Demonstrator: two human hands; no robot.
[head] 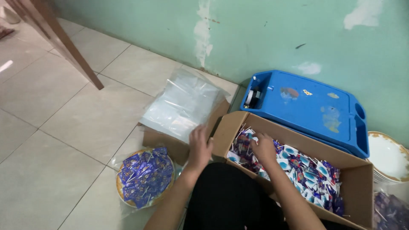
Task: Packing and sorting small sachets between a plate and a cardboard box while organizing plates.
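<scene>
Item 1: small wrapped lollipops [298,168], glossy blue, purple and white wrappers on thin white sticks, lying heaped in an open cardboard box [355,181] at lower right of the frame. The right hand [263,149] is reaching into the box's left end, palm down, fingers curled into the heap; whether it is gripping any piece cannot be told. The lollipops are lying directly under and to the right of that hand.

Item 2: the left hand [199,147] is resting at frame centre, fingers spread loosely, touching the near edge of a stack of clear, crinkled plastic bags [183,102]; it is not closing on anything visible. The stack is lying on a second flat piece of brown cardboard [164,142].

Item 3: a round plate with a yellowish rim [121,196], at lower left, is holding a bag of the same lollipops [145,175].

Item 4: a blue moulded plastic tray [306,108], scuffed, is leaning at upper right against the wall.

Item 5: a white dish with a gold rim [390,155] is sitting at the right edge.

Setting: pale glossy floor tiles [64,127]; a mint-green wall [277,38] with peeling patches; a brown wooden leg [64,47] at upper left.
</scene>
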